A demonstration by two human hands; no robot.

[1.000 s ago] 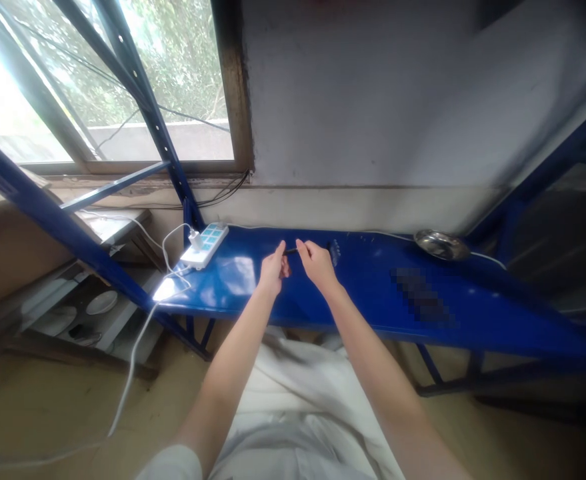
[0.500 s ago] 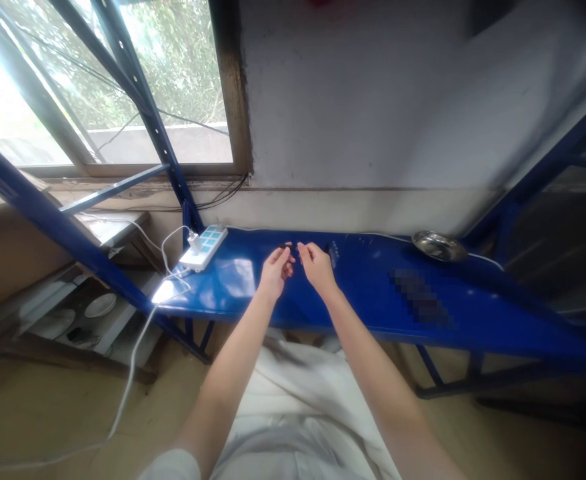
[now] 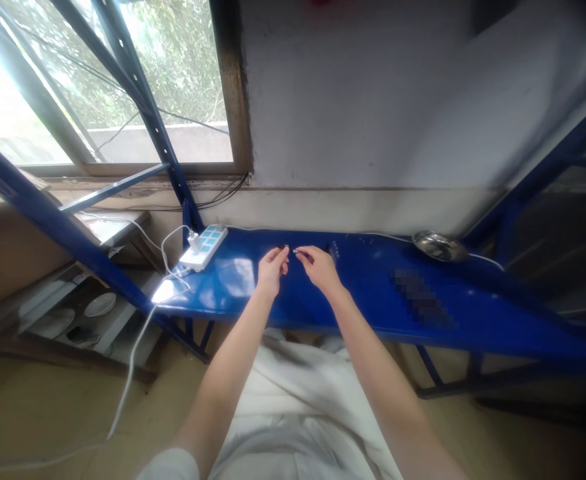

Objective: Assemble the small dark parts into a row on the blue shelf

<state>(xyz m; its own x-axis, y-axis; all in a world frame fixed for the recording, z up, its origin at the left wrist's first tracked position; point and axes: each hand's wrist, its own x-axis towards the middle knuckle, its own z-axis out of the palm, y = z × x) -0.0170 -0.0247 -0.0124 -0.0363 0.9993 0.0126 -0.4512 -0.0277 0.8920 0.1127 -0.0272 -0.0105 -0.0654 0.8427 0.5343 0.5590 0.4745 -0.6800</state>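
Observation:
Both my hands are held out over the blue metal shelf (image 3: 373, 293), fingertips almost meeting. My left hand (image 3: 271, 267) pinches one end of a small dark thin object (image 3: 287, 248). My right hand (image 3: 319, 267) pinches a tiny piece right beside it; what that piece is I cannot make out. A small dark item (image 3: 333, 251) lies on the shelf just to the right of my right hand.
A white power strip (image 3: 203, 247) with a plugged-in white charger and cable sits at the shelf's left end. A shallow metal dish (image 3: 437, 245) rests at the back right. Blue rack posts (image 3: 137, 93) cross the window. Lower left, a shelf holds plates (image 3: 100, 304).
My hands have drawn closer together and lifted slightly toward the wall. The left hand shifted from a looser hold to a fingertip pinch on the dark object.

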